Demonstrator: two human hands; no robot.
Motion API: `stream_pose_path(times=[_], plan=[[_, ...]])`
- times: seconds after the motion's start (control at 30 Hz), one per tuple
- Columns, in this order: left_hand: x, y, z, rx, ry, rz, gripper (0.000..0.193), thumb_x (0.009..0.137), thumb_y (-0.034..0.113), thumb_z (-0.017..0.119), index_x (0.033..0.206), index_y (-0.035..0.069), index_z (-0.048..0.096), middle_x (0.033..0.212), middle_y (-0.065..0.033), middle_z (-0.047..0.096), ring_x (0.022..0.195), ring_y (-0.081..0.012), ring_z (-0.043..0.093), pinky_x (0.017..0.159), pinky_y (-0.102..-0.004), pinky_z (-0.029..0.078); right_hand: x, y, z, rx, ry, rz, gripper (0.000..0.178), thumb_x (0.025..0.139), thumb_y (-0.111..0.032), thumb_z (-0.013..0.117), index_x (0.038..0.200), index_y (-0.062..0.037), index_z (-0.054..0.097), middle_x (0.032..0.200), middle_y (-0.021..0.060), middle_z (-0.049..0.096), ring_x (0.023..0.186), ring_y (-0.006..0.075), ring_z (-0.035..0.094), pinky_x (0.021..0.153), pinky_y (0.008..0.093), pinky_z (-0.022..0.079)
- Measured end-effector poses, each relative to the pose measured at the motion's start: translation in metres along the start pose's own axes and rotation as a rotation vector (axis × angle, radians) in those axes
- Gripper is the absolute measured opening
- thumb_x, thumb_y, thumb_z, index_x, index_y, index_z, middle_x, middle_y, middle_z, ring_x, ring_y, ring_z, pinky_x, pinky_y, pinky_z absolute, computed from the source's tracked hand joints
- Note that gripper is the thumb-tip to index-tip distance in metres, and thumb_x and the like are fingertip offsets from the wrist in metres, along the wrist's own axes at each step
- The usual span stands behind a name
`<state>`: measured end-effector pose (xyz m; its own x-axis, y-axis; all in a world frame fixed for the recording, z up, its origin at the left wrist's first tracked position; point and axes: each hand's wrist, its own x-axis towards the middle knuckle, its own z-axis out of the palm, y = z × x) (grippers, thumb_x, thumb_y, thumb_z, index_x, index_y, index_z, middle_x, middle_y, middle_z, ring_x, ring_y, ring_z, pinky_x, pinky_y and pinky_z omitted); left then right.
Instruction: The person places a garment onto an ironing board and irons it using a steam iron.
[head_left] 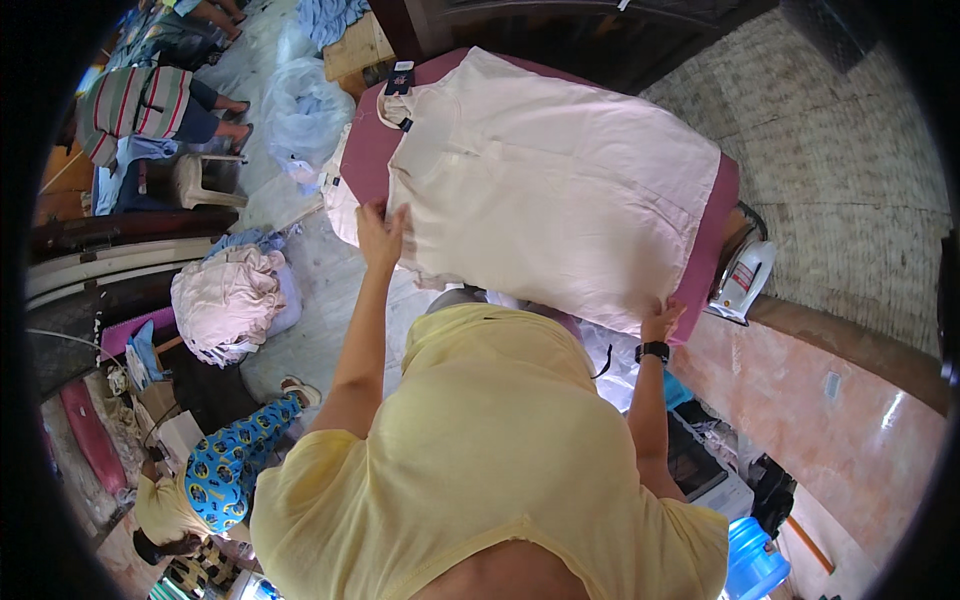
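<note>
A cream shirt (540, 190) lies spread over a maroon padded ironing board (722, 200), with a dark tag (400, 78) at its collar end. At the shirt's near left edge rests my left hand (381, 236), its thumb and fingers apart, touching the fabric and the pad. My right hand (660, 322), below a black wristwatch, has its fingers closed on the near right corner by the hem. Just beyond the board's right end, a white and grey iron (742, 282) stands on a ledge.
Another pale garment (341, 212) hangs at the board's left end. A heap of pale clothes (228, 298) sits on the left floor beside a bent-over person in blue patterned trousers (232, 465). Another person in a striped top (135, 112) is at upper left, near a plastic stool (205, 183).
</note>
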<state>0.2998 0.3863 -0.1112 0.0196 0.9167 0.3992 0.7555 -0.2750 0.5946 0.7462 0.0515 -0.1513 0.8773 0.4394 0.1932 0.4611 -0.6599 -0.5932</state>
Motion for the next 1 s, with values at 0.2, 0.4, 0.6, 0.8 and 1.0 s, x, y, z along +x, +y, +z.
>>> stream_pose_path(times=[0.2,0.4,0.6,0.8,1.0], plan=[[0.034,0.007,0.007,0.189,0.091,-0.086,0.027,0.082,0.015,0.068,0.102,0.001,0.056,0.099,-0.017,0.056,0.097,-0.034,0.055,0.078,-0.0427,0.044,0.006,-0.061,0.012,-0.533,0.086,-0.08,0.05,0.078,-0.013,0.072,0.12,-0.0004,0.047,0.122,0.0189,0.052,0.116,0.0381,0.047,0.1,0.0518,0.034],[0.057,0.045,0.073,-0.177,-0.195,0.018,0.027,0.076,0.013,0.073,0.097,0.004,0.058,0.103,-0.0139,0.056,0.099,-0.0343,0.051,0.083,-0.0464,0.041,-0.016,-0.317,0.146,0.479,-0.636,-0.678,0.028,0.082,0.005,0.063,0.106,-0.0021,0.052,0.099,0.0141,0.064,0.093,0.0277,0.064,0.083,0.0371,0.051],[0.068,0.037,0.086,-0.139,-0.334,-0.006,0.02,0.076,0.011,0.074,0.086,0.004,0.059,0.088,-0.0116,0.063,0.084,-0.0304,0.058,0.075,-0.0427,0.045,-0.032,-0.374,0.228,0.53,-0.701,-0.492,0.038,0.078,0.01,0.064,0.107,-0.0042,0.044,0.086,0.0124,0.066,0.081,0.0263,0.068,0.071,0.0347,0.055],[0.071,0.014,0.102,-0.556,-0.365,-0.179,0.018,0.08,0.004,0.071,0.089,0.003,0.055,0.081,-0.0099,0.067,0.073,-0.0225,0.066,0.067,-0.0321,0.053,-0.039,-0.374,0.236,0.603,-0.676,-0.362,0.041,0.078,0.01,0.067,0.108,-0.0036,0.042,0.084,0.0109,0.068,0.079,0.0202,0.07,0.069,0.0311,0.056],[0.071,0.017,0.104,-0.575,-0.362,-0.244,0.021,0.081,0.005,0.071,0.093,0.003,0.054,0.081,-0.0072,0.065,0.072,-0.0168,0.065,0.067,-0.0299,0.053,-0.037,-0.376,0.23,0.527,-0.635,-0.405,0.041,0.078,0.004,0.07,0.106,-0.0051,0.042,0.077,0.0094,0.069,0.071,0.0216,0.07,0.066,0.0318,0.056]])
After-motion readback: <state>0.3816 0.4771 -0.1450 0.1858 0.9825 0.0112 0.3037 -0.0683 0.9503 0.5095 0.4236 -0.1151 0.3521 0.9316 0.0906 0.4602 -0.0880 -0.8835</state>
